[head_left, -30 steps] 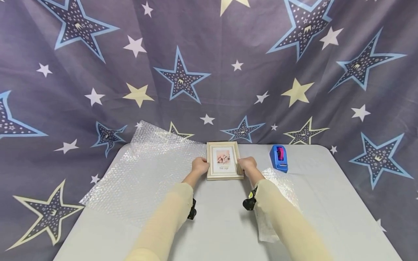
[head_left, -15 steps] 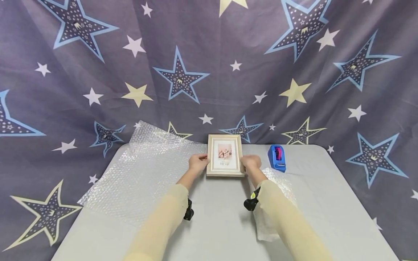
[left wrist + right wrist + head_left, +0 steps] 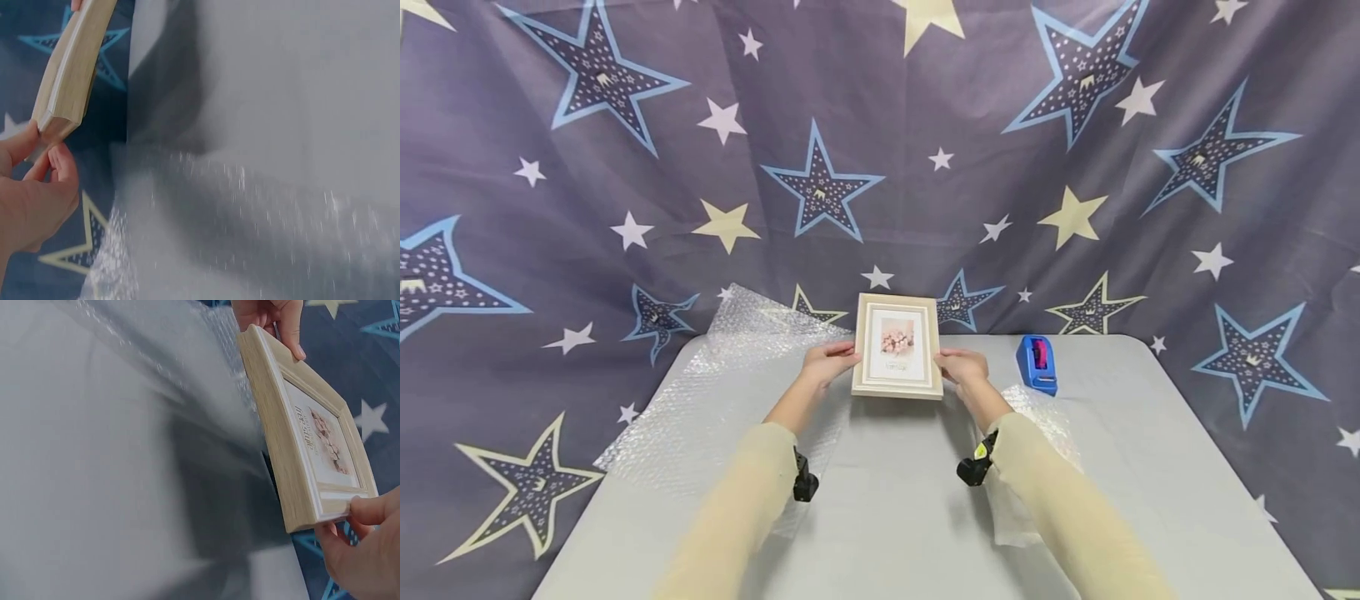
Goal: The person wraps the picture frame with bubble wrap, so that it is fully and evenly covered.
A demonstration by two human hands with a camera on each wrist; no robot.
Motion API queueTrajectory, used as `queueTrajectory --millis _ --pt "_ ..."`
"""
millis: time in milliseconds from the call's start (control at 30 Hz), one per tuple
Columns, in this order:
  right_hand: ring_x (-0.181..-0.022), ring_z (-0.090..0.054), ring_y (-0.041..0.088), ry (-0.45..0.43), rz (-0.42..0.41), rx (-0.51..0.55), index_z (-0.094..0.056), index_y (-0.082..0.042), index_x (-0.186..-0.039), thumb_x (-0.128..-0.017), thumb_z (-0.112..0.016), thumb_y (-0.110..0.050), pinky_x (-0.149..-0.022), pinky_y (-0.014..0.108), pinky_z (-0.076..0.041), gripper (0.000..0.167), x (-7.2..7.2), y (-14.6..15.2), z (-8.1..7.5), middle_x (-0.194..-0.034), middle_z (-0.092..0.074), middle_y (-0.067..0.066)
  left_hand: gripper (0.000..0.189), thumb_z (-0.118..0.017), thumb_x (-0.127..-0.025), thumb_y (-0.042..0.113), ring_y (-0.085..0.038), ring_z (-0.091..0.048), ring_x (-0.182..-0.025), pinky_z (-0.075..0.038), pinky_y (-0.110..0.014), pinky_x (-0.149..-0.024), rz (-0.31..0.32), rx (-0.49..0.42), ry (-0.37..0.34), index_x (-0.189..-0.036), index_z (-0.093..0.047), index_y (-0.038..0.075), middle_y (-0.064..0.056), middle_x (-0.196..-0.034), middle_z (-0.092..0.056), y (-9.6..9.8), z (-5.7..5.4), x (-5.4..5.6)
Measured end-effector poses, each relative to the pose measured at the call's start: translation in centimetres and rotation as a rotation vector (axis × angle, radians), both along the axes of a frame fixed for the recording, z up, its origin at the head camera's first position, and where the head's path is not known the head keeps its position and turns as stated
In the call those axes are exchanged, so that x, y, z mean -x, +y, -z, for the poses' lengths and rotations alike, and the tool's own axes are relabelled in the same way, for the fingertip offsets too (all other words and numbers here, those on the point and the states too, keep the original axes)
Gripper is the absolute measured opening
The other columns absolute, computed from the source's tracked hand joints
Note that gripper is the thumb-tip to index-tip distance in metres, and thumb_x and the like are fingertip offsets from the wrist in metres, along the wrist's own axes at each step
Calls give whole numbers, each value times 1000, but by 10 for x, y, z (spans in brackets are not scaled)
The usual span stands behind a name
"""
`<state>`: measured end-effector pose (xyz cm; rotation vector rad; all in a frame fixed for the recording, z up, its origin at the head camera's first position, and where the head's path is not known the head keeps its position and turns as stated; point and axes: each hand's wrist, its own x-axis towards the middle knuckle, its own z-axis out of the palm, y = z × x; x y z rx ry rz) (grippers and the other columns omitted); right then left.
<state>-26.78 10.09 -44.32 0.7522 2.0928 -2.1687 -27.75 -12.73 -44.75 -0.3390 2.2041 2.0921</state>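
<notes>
Pinching picture frame (image 3: 897, 348); hold behind unclear.

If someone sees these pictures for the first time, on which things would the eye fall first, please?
Probably on the pale picture frame, held above the table between the left hand and the right hand. Next, perhaps, on the dark star-patterned cloth behind the table, then the blue tape dispenser near the table's far edge, right of the frame.
</notes>
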Motion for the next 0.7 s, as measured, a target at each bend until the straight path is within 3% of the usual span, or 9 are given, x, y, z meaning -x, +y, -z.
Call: queueTrajectory --millis 133,300,467,700 --pt "-63 -63 8 25 -28 2 -66 9 -113 -81 -68 4 -81 29 -62 31 -2 -22 1 -114 -69 24 48 -68 -84 -3 -6 -65 -91 -55 -22 -95 -4 -34 -22 -130 -55 -7 -24 -133 -58 -24 -6 -10" --pt "-71 -62 9 18 -52 -2 -69 5 -109 -80 -69 5 -86 31 -61 29 -9 -56 2 -113 -70 21 51 -66 -85 -4 4 -60 -77 -56 -16 -89 -27 -56 -34 -133 -51 -8 -19 -127 -62 -58 -2 -20" --pt "-72 -61 9 27 -123 -41 -70 3 -108 -80 -68 5 -87 33 -60 28 -22 -90 8 -110 -71 20 53 -65 -87 -2 5 -59 -78 -56 -16 -90 -29 -31 -68 -136 -46 -9 -5 -110 -66 -96 4 -35" --pt "-80 -63 11 52 -243 -132 -71 1 -108 -77 -70 4 -77 23 -60 31 -41 -129 16 -106 -72 17 60 -65 -89 5 8 -61 -80 -56 -14 -88 10 -1 -131 -142 -39 -8 1 -108 -65 -144 11 -63"
